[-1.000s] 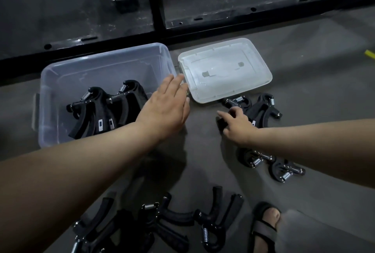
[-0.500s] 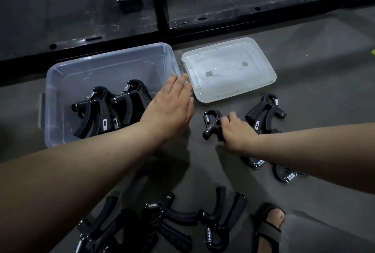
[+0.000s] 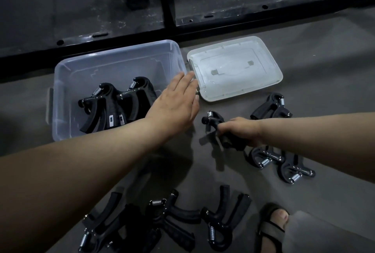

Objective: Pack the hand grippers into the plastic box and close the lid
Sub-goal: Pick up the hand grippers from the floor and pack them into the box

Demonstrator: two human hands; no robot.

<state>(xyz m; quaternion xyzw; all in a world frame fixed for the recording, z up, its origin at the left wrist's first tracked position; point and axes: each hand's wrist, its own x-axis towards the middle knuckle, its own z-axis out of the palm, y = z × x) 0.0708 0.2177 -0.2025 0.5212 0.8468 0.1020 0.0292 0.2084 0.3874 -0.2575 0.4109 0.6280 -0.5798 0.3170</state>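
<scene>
Left hand (image 3: pixel 174 103) lay flat, fingers straight, fingertips at plastic box (image 3: pixel 67 82) right rim beside lid (image 3: pixel 265 70). Right hand (image 3: pixel 241 130) gripped one hand gripper (image 3: pixel 213 121), its spring end projecting past the fingers. Two grippers in box (image 3: pixel 117 106) stood left of left-hand fingers

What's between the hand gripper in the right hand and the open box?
The left hand, open and flat, is at the plastic box's right wall, directly between it and the hand gripper held by the right hand. Otherwise only bare floor. The lid lies off to the side; the box is open-topped.
</scene>
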